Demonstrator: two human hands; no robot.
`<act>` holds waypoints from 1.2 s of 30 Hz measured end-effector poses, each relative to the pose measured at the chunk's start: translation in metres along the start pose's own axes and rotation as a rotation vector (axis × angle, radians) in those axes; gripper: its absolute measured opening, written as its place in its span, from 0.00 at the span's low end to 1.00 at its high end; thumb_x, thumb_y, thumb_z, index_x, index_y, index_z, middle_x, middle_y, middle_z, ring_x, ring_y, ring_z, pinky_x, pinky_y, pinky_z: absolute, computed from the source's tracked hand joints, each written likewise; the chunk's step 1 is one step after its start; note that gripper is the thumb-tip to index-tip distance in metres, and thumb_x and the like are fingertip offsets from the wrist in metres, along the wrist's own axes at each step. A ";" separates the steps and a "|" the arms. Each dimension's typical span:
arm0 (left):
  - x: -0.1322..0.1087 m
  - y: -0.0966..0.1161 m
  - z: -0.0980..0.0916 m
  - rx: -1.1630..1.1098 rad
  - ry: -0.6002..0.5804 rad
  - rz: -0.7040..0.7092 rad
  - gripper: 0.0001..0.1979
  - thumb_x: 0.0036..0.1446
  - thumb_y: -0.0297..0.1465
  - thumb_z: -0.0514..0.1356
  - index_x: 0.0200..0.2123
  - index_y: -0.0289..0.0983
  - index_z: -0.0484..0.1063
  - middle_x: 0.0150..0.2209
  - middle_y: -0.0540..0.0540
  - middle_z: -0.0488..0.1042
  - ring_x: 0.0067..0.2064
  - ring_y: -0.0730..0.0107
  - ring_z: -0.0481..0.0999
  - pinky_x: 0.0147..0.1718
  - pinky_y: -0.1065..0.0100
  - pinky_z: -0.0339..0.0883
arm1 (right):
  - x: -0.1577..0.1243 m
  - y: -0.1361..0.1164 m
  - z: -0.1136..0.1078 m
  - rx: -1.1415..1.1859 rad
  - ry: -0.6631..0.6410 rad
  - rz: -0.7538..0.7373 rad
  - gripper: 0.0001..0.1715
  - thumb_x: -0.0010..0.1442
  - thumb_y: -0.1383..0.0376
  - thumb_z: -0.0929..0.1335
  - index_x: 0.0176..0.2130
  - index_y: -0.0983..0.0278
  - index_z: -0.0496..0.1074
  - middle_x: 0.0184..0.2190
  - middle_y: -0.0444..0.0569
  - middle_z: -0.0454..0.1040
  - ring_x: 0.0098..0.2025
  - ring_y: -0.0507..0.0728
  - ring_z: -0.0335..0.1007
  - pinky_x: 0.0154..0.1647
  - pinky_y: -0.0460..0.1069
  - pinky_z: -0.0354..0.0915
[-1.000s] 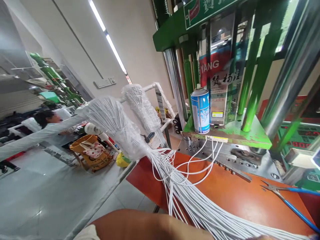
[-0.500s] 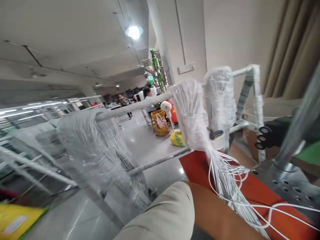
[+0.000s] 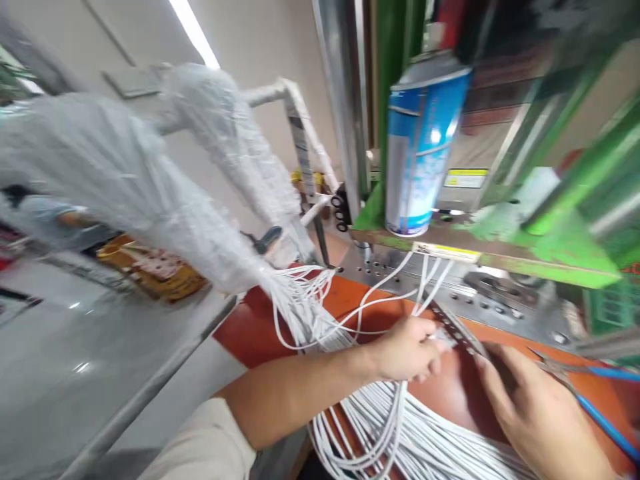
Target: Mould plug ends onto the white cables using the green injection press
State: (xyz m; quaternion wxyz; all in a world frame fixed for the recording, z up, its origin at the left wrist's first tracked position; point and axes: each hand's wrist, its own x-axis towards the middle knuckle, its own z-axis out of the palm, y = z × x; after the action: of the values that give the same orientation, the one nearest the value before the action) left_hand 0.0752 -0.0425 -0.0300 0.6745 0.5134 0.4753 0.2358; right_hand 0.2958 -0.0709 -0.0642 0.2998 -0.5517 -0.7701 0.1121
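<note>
Closest in, a beige sleeve point(image 3: 200, 440) covers the upper left arm, and the left hand point(image 3: 405, 350) reaches across an orange-red worktop point(image 3: 250, 313). Its grip is pressed together, pinching a few white cables point(image 3: 370, 427) just above a slotted metal strip point(image 3: 457, 327). The right hand point(image 3: 535, 420) lies just beside it, its grip spread and its fingers point(image 3: 495, 380) at the strip's edge, holding nothing that can be made out. Blue-handled pliers point(image 3: 597, 410) lie on the worktop near that hand. The cables spill in a thick loose mass below the hands, and some loop up to a steel mould plate point(image 3: 385, 273). Above the plate is a green press platen point(image 3: 500, 250) carrying a blue-and-white spray can point(image 3: 420, 147), upright beside a steel column point(image 3: 340, 100). To the left, two plastic-wrapped cable bundles point(image 3: 100, 160) point(image 3: 225, 133) hang from a white tube rack point(image 3: 300, 127). Farther off, on the floor point(image 3: 75, 320), stands a woven yellow bag point(image 3: 150, 267), and a co-worker's sleeve point(image 3: 50, 223) shows beyond it.
</note>
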 end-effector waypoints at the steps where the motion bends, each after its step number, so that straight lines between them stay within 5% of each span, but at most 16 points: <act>1: 0.000 0.000 -0.001 0.023 -0.005 0.011 0.10 0.66 0.36 0.58 0.35 0.35 0.67 0.24 0.53 0.71 0.15 0.82 0.63 0.13 0.79 0.53 | -0.004 -0.003 -0.006 -0.018 -0.008 0.029 0.20 0.70 0.49 0.61 0.46 0.60 0.71 0.39 0.51 0.79 0.35 0.61 0.78 0.37 0.54 0.68; 8: -0.002 0.000 0.004 0.049 -0.090 -0.072 0.12 0.64 0.39 0.57 0.38 0.35 0.68 0.23 0.53 0.70 0.15 0.76 0.68 0.14 0.75 0.62 | 0.003 -0.023 0.000 0.010 -0.037 -0.002 0.12 0.73 0.56 0.60 0.46 0.59 0.67 0.37 0.47 0.76 0.35 0.57 0.76 0.36 0.51 0.67; 14: -0.003 0.003 0.011 0.005 -0.013 -0.093 0.12 0.63 0.39 0.58 0.36 0.35 0.70 0.19 0.56 0.66 0.13 0.82 0.58 0.12 0.78 0.51 | -0.003 -0.026 0.002 -0.117 -0.067 -0.080 0.13 0.71 0.64 0.57 0.46 0.61 0.68 0.36 0.49 0.73 0.29 0.57 0.72 0.27 0.51 0.61; 22: 0.001 0.015 0.001 -0.095 -0.178 -0.133 0.21 0.58 0.48 0.61 0.32 0.34 0.66 0.22 0.46 0.74 0.16 0.74 0.70 0.15 0.76 0.60 | 0.004 -0.023 -0.006 0.201 -0.029 0.144 0.13 0.73 0.56 0.61 0.45 0.58 0.71 0.40 0.47 0.78 0.39 0.57 0.75 0.42 0.52 0.68; 32: 0.002 0.012 0.001 0.040 -0.108 -0.121 0.16 0.63 0.44 0.56 0.32 0.36 0.65 0.22 0.47 0.74 0.14 0.77 0.66 0.11 0.79 0.50 | -0.003 -0.024 -0.002 0.071 -0.075 -0.042 0.13 0.74 0.60 0.58 0.49 0.59 0.68 0.39 0.48 0.76 0.36 0.58 0.75 0.35 0.52 0.67; 36: 0.003 0.009 -0.002 0.050 -0.139 -0.063 0.20 0.66 0.48 0.54 0.36 0.35 0.66 0.24 0.47 0.75 0.16 0.76 0.68 0.14 0.76 0.57 | -0.001 -0.022 -0.003 0.074 -0.008 0.015 0.12 0.73 0.58 0.60 0.47 0.59 0.68 0.40 0.48 0.77 0.37 0.58 0.76 0.37 0.52 0.68</act>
State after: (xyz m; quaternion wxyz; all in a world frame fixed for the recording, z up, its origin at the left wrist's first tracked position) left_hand 0.0760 -0.0358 -0.0234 0.6998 0.5300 0.4492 0.1661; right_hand 0.2811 -0.0806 -0.0512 0.3161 -0.5454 -0.7626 0.1450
